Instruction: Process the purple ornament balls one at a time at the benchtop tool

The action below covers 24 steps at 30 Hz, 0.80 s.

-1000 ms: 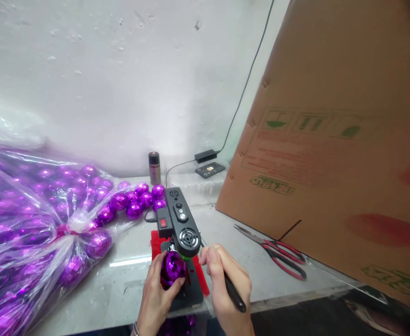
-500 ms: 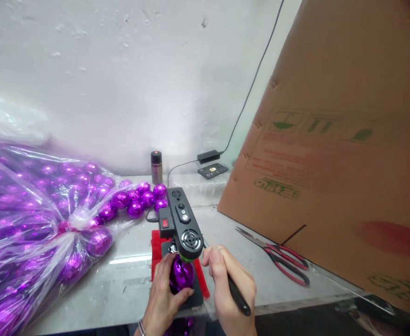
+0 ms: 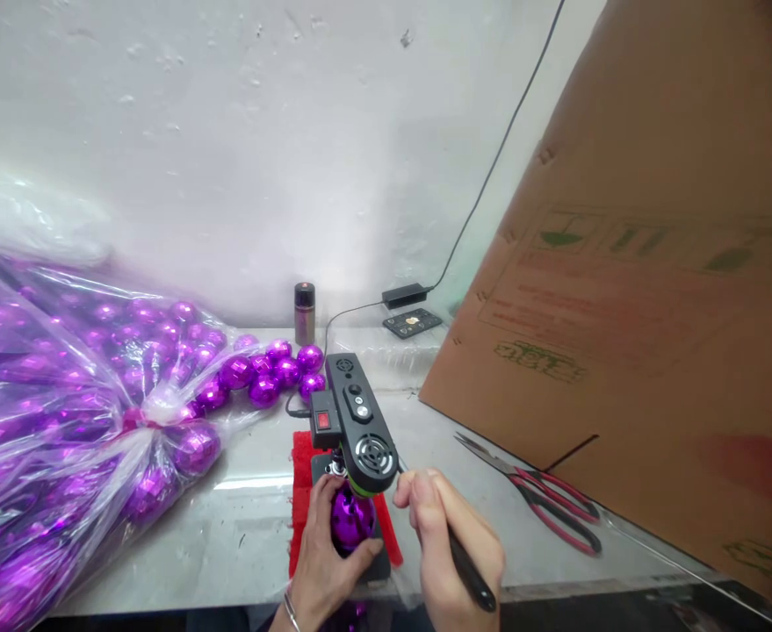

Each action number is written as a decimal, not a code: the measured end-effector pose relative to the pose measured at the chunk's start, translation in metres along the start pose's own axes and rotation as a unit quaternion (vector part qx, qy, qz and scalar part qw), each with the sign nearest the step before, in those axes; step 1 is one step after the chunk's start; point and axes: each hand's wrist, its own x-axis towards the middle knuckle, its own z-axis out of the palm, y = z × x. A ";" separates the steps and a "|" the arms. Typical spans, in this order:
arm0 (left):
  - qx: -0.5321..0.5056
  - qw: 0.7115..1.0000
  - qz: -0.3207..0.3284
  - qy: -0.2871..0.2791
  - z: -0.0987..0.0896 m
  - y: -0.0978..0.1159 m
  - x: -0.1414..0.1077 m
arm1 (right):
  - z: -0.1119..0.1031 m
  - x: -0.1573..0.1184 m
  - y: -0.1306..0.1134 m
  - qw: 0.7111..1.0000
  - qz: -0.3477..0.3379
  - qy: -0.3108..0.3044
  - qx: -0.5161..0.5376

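Observation:
My left hand [image 3: 328, 562] is closed around a shiny purple ball [image 3: 352, 518], fingers along its left side and thumb across its near side. The ball sits beneath the round end of a black machine head [image 3: 363, 426] with a red switch at its side. In my right hand [image 3: 455, 549] is a slim black-handled tool [image 3: 472, 579], gripped like a pen. A thin metal part of it points toward the machine head; where its tip ends is hidden. Red cloth [image 3: 302, 491] lies under the machine's dark base.
A clear plastic bag [image 3: 162, 408] full of purple balls fills the left, with several balls beside it. Behind stand a small bottle [image 3: 305, 316], a black adapter [image 3: 405, 295] and a phone [image 3: 413, 323]. Red-handled scissors [image 3: 537, 491] lie before a large cardboard box [image 3: 609, 351].
The whole view has shifted, so everything appears slightly further right. Both hands keep nearly the same grip and place at the machine.

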 end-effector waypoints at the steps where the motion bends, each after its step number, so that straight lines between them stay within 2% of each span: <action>1: -0.004 1.000 -0.008 -0.001 0.000 -0.002 0.000 | 0.000 -0.001 0.000 1.000 0.004 0.001 -0.001; 5: 0.002 1.000 -0.022 0.008 0.003 -0.008 0.002 | 0.003 -0.005 -0.003 0.999 0.040 0.010 0.016; 10: 0.017 0.999 0.032 0.033 0.011 -0.004 0.004 | 0.012 -0.017 -0.006 0.992 0.097 0.079 0.025; 15: 0.048 0.995 0.068 0.053 0.015 -0.003 0.005 | 0.013 -0.029 0.002 0.992 0.088 0.084 0.016; 24: 0.078 0.991 0.082 0.067 0.017 -0.007 0.002 | 0.026 -0.039 0.019 0.986 0.034 0.149 0.065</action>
